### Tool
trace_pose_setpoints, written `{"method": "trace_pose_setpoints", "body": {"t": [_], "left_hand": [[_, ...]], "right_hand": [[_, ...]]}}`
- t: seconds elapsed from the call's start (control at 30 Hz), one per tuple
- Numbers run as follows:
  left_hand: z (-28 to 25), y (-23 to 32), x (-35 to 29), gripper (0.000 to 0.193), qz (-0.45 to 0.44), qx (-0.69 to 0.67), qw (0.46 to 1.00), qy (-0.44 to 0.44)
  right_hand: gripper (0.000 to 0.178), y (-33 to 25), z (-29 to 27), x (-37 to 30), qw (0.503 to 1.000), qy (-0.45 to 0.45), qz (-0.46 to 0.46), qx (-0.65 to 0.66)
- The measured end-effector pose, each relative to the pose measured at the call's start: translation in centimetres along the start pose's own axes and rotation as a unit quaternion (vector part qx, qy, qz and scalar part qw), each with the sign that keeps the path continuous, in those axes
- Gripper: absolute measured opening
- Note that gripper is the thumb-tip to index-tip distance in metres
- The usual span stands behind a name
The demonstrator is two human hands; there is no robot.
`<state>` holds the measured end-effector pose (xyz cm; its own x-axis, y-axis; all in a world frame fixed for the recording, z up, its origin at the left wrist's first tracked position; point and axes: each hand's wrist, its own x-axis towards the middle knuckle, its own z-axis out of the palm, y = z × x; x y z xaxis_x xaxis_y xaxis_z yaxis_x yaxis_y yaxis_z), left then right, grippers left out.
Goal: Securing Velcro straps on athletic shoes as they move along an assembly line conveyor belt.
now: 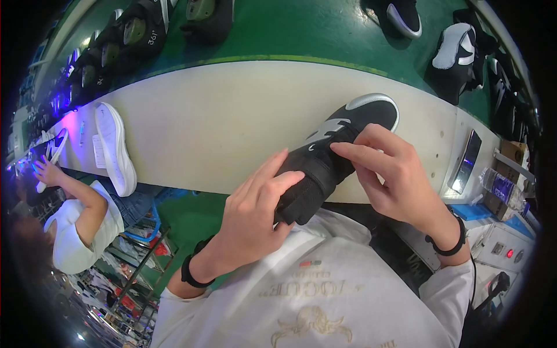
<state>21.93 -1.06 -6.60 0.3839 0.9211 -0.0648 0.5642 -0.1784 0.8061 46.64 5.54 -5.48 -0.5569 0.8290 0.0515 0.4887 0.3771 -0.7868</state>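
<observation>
A black shoe (371, 113) with a silver-grey toe rim and grey side panel lies at a slant over the white bench, its heel end toward me. My left hand (249, 211) grips the padded collar, with the fingers on the far side and the thumb across the opening. My right hand (397, 174) is at the lacing, fingers bent and one fingertip against the black laces by the tongue. Whatever its fingers pinch is too small and dark to make out. A small white mark shows beside that fingertip.
A white shoe sole (116, 151) lies at the bench's left, near a person in white (81, 226). Black shoes (455, 58) sit on the green surface beyond the white bench (232, 104). A phone (466, 161) and a control box with a red light (499, 249) are at right.
</observation>
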Motion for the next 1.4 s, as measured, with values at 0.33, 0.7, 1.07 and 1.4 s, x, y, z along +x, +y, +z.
{"method": "trace_pose_setpoints", "body": {"t": [0.33,0.7,1.07,1.4], "left_hand": [[0.7,0.6,-0.5,0.071,-0.004,0.04,0.997,0.06],[-5.0,-2.4,15.5,0.048,0.026,0.129,0.939,0.319],[-0.7,0.0,0.3,0.039,0.07,0.147,0.973,0.163],[-2.7,-1.3,2.3,0.047,0.056,0.041,0.961,0.266]], "right_hand": [[0.044,1.2,-0.9,1.7,0.996,-0.072,0.03,0.051],[0.067,17.3,-6.6,9.9,0.92,0.316,0.169,-0.156],[0.082,23.0,-8.6,19.5,0.846,0.356,0.369,-0.147],[0.057,6.6,-8.2,3.4,0.965,-0.044,0.174,0.189]]}}
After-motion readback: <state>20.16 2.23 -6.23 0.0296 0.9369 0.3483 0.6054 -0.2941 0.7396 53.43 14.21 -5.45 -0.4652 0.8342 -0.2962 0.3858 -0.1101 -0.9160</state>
